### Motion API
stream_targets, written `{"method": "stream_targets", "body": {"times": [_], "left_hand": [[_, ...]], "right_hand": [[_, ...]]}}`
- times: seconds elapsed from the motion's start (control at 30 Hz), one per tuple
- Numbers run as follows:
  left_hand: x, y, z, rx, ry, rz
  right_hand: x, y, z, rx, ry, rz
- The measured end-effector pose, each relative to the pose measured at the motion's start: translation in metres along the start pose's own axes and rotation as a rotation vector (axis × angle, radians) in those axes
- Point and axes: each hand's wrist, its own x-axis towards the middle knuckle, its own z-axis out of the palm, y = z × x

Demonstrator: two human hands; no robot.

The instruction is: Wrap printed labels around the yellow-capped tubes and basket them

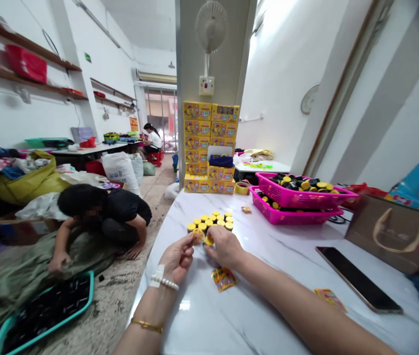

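Observation:
My left hand [177,259] pinches a small yellow sticker [198,235] between thumb and fingers above the white marble table [276,256]. Right beside it, my right hand [224,246] is closed round a small yellow-capped jar [209,240], and the sticker touches the jar. Just beyond my hands stands a cluster of several yellow-capped jars [211,221]. A strip of orange-yellow stickers [223,278] lies on the table under my right wrist. A pearl bracelet and a gold bangle are on my left wrist.
Two stacked pink baskets [298,199] of black and yellow jars sit at the right. A phone [357,285], a brown paper bag [398,234] and another sticker strip [329,297] lie nearer. Yellow boxes [211,148] stack against the pillar. A person [105,217] crouches on the floor left, by a teal tray [46,313].

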Motion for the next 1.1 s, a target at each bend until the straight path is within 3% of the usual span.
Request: {"method": "stream_targets", "body": {"times": [0.13, 0.23, 0.33, 0.53, 0.73, 0.9, 1.1], "left_hand": [[0.000, 0.000, 0.001, -0.002, -0.038, -0.032], [0.001, -0.002, 0.001, -0.009, -0.064, -0.054], [0.003, -0.005, 0.002, -0.013, -0.044, -0.070], [0.000, -0.009, 0.007, -0.003, -0.052, -0.102], [0.002, -0.014, 0.008, -0.004, -0.061, -0.108], [0.006, -0.018, 0.006, 0.021, -0.076, -0.099], [0.007, -0.023, 0.004, 0.091, -0.124, -0.046]], "right_hand": [[-0.004, 0.007, -0.019, 0.580, 0.149, 0.304], [-0.005, 0.008, -0.032, 1.209, 0.123, 0.587], [-0.005, 0.002, -0.035, 1.492, 0.101, 0.723], [-0.011, -0.004, -0.027, 1.404, 0.162, 0.675], [-0.015, -0.001, -0.025, 1.264, 0.113, 0.629], [-0.018, -0.007, -0.026, 1.069, 0.161, 0.498], [-0.023, -0.016, -0.024, 1.073, 0.118, 0.441]]}}
